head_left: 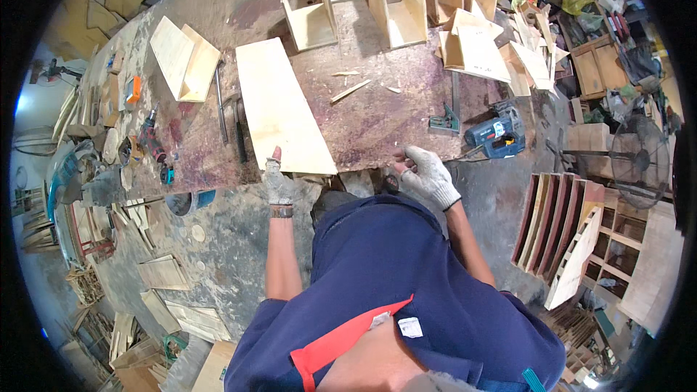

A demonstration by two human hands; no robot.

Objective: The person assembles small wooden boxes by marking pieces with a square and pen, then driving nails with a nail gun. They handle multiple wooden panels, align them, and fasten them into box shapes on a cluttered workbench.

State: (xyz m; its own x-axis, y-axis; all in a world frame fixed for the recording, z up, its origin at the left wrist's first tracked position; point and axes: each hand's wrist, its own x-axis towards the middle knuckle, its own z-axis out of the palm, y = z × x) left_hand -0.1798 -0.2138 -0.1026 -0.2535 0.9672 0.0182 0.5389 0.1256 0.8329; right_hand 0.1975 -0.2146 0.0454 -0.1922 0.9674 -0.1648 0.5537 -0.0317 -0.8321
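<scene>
A long, pale, tapered wooden board (284, 109) lies on the workbench, its wide end at the front edge. My left hand (279, 183), in a grey-white glove, grips the board's near left corner. Its bare thumb tip shows on the board; the other fingers are mostly hidden. To the right of the board, my gloved right hand (430, 176) hovers by the bench edge with its bare fingertips loosely bent and apart. Nothing shows in it. A hammer (237, 131) lies just left of the board, beside a thin metal bar (221, 105).
Several open wooden box assemblies (403, 18) stand along the far side, with a V-shaped one (187, 62) at left. A blue jigsaw (496, 132) and a green-handled tool (444, 119) lie right; a drill (152, 138) lies left. A fan (639, 160) stands right of the bench (348, 127).
</scene>
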